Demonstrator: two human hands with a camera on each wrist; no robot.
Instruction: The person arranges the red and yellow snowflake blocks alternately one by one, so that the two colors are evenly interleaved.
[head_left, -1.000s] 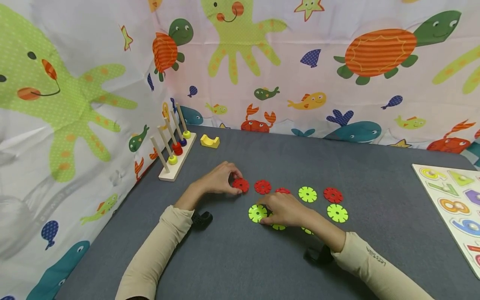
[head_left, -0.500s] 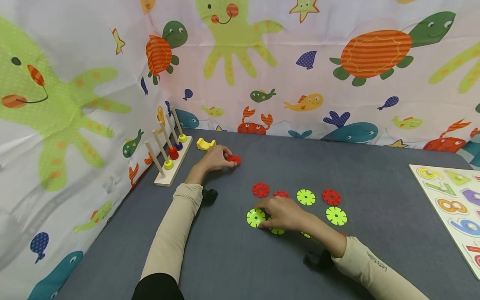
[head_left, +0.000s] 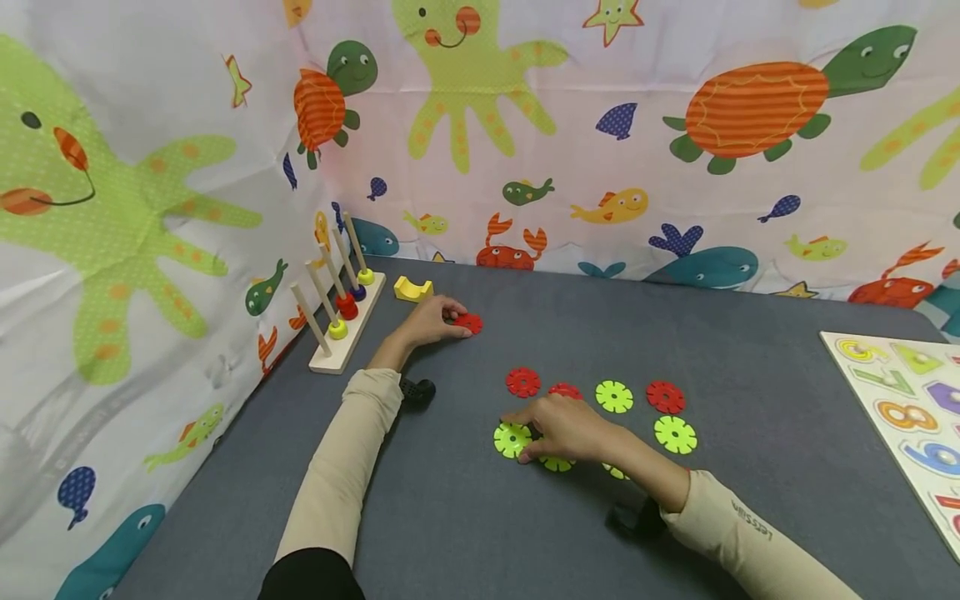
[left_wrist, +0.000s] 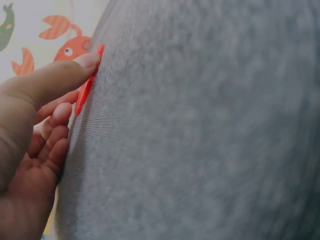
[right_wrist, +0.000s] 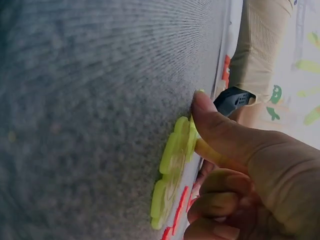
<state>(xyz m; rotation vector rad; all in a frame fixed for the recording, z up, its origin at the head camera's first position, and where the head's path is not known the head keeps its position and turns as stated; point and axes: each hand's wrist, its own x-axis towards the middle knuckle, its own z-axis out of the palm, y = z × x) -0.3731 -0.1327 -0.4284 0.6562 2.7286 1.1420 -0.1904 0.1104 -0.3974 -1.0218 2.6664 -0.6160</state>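
Note:
My left hand pinches a red notched disc between thumb and fingers, at the table's far left part near a yellow block. In the left wrist view the red disc stands tilted at the thumb tip, close to the grey surface. My right hand holds the edge of a yellow-green notched disc lying at the left end of the front row. Thumb and forefinger pinch the yellow-green disc in the right wrist view. Part of the rows lies hidden beneath this hand.
Behind the right hand lie a red disc, a yellow-green disc and another red disc. A peg stand with coloured rings stands at the left, beside the yellow block. A number board lies at the right.
My left hand has carried the red disc from the back row's left end away toward the yellow block. My right hand stays at the yellow-green disc.

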